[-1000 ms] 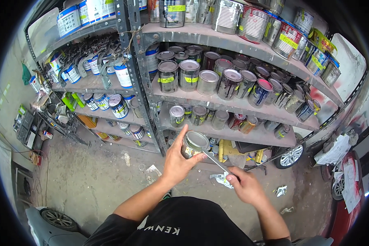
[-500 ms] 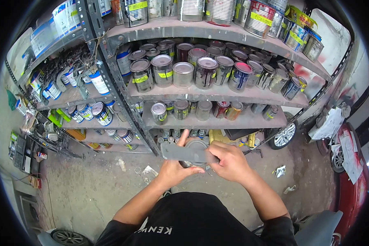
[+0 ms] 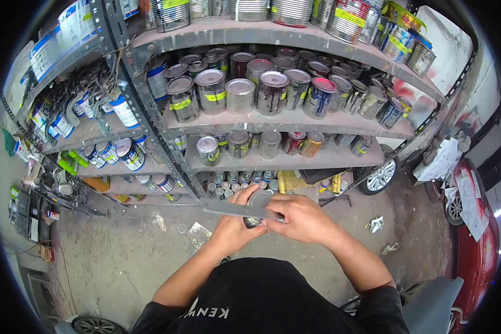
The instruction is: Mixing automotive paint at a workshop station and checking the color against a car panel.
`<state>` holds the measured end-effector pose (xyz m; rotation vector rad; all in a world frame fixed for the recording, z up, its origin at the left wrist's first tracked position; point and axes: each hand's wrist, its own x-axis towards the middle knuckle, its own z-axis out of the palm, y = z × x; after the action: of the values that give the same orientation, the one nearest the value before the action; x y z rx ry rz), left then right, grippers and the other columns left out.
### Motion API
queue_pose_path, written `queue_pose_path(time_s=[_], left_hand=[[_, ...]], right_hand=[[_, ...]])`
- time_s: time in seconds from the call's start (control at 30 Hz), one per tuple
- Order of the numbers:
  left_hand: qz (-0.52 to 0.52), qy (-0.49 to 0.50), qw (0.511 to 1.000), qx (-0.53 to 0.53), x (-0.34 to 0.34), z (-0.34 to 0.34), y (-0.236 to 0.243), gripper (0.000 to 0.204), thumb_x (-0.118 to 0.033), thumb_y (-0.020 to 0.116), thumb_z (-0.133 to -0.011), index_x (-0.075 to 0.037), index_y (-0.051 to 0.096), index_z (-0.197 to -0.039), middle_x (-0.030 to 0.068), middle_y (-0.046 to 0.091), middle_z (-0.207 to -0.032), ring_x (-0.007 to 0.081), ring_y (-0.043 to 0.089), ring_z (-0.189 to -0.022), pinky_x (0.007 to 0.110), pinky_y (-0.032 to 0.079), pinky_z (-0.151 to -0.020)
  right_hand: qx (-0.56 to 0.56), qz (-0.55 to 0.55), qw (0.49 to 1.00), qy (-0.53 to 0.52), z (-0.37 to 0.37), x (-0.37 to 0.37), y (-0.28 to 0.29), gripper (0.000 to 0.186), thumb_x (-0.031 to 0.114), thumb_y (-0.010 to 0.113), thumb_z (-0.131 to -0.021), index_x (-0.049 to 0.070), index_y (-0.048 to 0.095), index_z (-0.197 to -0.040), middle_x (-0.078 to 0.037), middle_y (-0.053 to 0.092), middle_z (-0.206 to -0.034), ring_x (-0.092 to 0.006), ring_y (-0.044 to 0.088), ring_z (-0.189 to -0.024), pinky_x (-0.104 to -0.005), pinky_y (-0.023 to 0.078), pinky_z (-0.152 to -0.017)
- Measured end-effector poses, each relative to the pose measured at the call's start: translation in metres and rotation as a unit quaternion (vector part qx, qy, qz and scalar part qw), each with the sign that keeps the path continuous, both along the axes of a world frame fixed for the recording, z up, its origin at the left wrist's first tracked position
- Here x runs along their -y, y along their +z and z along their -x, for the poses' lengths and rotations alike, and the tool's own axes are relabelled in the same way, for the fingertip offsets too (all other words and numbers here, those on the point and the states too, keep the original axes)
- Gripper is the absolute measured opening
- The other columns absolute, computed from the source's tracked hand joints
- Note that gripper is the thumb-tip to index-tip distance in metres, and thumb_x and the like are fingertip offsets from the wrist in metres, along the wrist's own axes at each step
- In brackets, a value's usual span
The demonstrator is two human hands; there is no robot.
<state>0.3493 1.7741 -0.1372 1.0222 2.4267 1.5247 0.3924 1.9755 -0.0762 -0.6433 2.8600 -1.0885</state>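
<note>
In front of the rack (image 3: 284, 37), the left grip (image 3: 231, 227) curls round the can (image 3: 251, 221) while the right grip (image 3: 303, 219) pinches a tool (image 3: 234, 209) across it, seemingly working the lid (image 3: 258, 197); next, I'd say, calls for steady control!

Room flanks both forearms (image 3: 185, 271); shelving (image 3: 289, 126) blocks the front; a flat tool (image 3: 228, 209) partly covers the can (image 3: 259, 199).

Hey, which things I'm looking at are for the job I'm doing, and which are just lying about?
In the job:
- can, held in the left hand
- flat tool, held in the right hand

Apparently just about:
- shelved cans
- wheel at right
- white scrap on the floor
</note>
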Motion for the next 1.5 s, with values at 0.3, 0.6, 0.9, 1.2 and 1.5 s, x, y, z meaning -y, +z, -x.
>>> queue_pose_path(time_s=[0.3, 0.6, 0.9, 1.2, 1.5], left_hand=[[-0.038, -0.003, 0.995, 0.088, 0.000, 0.003, -0.019, 0.085, -0.015, 0.086, -0.070, -0.003, 0.042, -0.143, 0.0182, 0.049, -0.139, 0.0338, 0.049, -0.132, 0.043, 0.041, -0.110], [-0.104, -0.095, 0.987, 0.072, 0.012, 0.009, -0.018, 0.089, -0.017, 0.093, -0.065, -0.007, 0.046, -0.140, 0.0140, 0.044, -0.149, 0.0293, 0.042, -0.142, 0.042, 0.034, -0.118], [-0.082, -0.177, 0.967, 0.163, 0.016, 0.001, -0.005, 0.090, -0.016, 0.092, -0.065, -0.011, 0.046, -0.142, 0.0131, 0.043, -0.151, 0.0293, 0.041, -0.143, 0.042, 0.034, -0.117], [-0.047, -0.104, 0.991, 0.062, 0.012, 0.002, -0.006, 0.088, -0.020, 0.091, -0.068, -0.010, 0.046, -0.142, 0.0149, 0.046, -0.142, 0.0329, 0.047, -0.136, 0.042, 0.038, -0.114], [-0.039, 0.003, 0.999, -0.005, -0.005, 0.002, -0.024, 0.088, -0.019, 0.092, -0.065, -0.006, 0.047, -0.140, 0.0185, 0.047, -0.139, 0.0377, 0.049, -0.132, 0.045, 0.042, -0.110]], right_hand=[[-0.102, -0.062, 0.993, -0.020, -0.005, 0.008, -0.008, 0.015, 0.013, 0.070, -0.081, 0.004, 0.064, -0.092, -0.011, 0.063, -0.084, -0.0327, 0.066, -0.077, -0.0442, 0.052, -0.065], [0.171, 0.442, 0.858, -0.200, 0.016, -0.047, -0.006, 0.009, 0.013, 0.062, -0.095, 0.005, 0.063, -0.098, 0.003, 0.050, -0.068, -0.0081, 0.047, -0.057, -0.0262, 0.038, -0.054], [0.249, 0.408, 0.867, -0.142, 0.028, -0.054, -0.041, 0.007, 0.011, 0.061, -0.094, 0.004, 0.062, -0.093, 0.003, 0.050, -0.068, -0.0062, 0.042, -0.057, -0.0243, 0.033, -0.052], [-0.064, 0.495, 0.842, -0.205, -0.002, -0.066, 0.025, 0.036, 0.038, 0.051, -0.107, 0.004, 0.062, -0.102, 0.006, 0.043, -0.068, -0.0041, 0.039, -0.055, -0.0221, 0.032, -0.049], [-0.120, 0.526, 0.842, 0.003, 0.004, 0.019, -0.008, 0.032, 0.030, 0.045, -0.109, 0.002, 0.060, -0.112, -0.007, 0.057, -0.099, -0.0178, 0.062, -0.080, -0.0380, 0.056, -0.078]])
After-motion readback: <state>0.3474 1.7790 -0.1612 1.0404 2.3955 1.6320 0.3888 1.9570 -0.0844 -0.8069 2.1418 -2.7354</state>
